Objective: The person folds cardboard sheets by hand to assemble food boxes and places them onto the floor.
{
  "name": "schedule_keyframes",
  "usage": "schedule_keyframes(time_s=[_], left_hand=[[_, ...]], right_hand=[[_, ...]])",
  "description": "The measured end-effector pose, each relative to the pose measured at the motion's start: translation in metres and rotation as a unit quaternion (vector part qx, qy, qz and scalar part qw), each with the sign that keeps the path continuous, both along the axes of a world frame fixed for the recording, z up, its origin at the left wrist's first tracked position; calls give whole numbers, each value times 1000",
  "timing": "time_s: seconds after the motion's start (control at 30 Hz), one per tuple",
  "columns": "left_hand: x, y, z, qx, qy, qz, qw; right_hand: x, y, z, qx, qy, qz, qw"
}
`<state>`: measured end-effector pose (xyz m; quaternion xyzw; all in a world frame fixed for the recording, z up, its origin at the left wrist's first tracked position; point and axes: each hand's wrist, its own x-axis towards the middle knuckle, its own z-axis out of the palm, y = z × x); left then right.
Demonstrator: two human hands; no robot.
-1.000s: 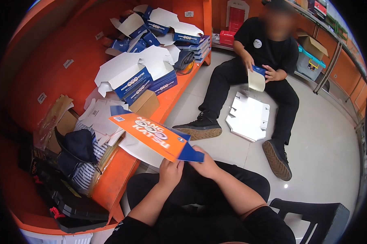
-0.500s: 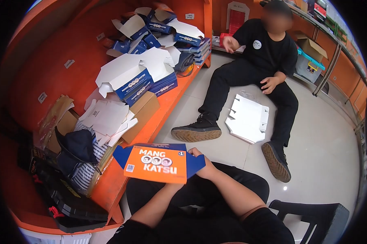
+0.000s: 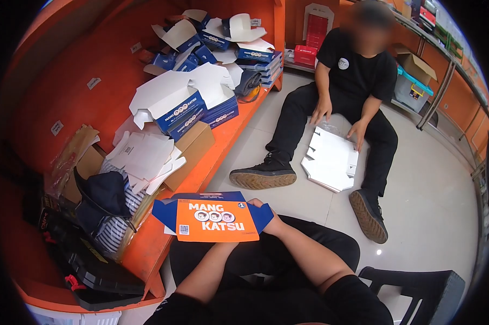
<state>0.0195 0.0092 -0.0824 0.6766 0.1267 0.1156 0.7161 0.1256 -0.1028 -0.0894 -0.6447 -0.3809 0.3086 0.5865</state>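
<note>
A partly folded orange and blue food box [image 3: 217, 219] printed "MANG KATSU" is held up over my lap, its blue flaps sticking out at both ends. My right hand [image 3: 270, 221] grips its right end, fingers bent around the edge behind the blue flap. Only the wrist of my left hand [image 3: 224, 249] shows at the lower edge; its fingers are hidden behind the box.
Made-up blue and white boxes [image 3: 182, 115] are piled on the orange shelf [image 3: 223, 149] at left, near loose white card pieces [image 3: 144, 154]. A co-worker [image 3: 358, 70] sits on the floor, hands at flat white cartons [image 3: 331, 160]. A black chair [image 3: 418, 287] is at lower right.
The box has shifted slightly right and tilted, showing its printed face more squarely. The co-worker's hands have come down to the flat white cartons.
</note>
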Motion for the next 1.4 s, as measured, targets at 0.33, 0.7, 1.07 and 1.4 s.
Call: schedule_keyframes(time_s=[0.33, 0.7, 1.07, 1.4], left_hand=[[-3, 15, -17, 334, 31, 101, 937], [-1, -4, -18, 303, -25, 176, 936], [-1, -7, 17, -37, -96, 245, 964], [-14, -12, 133, 497, -34, -103, 861]], right_hand=[[0, 9, -22, -15, -266, -42, 963], [-24, 13, -11, -121, -128, -100, 979], [-32, 3, 18, 79, -221, -86, 968], [21, -38, 75, 66, 49, -85, 993]])
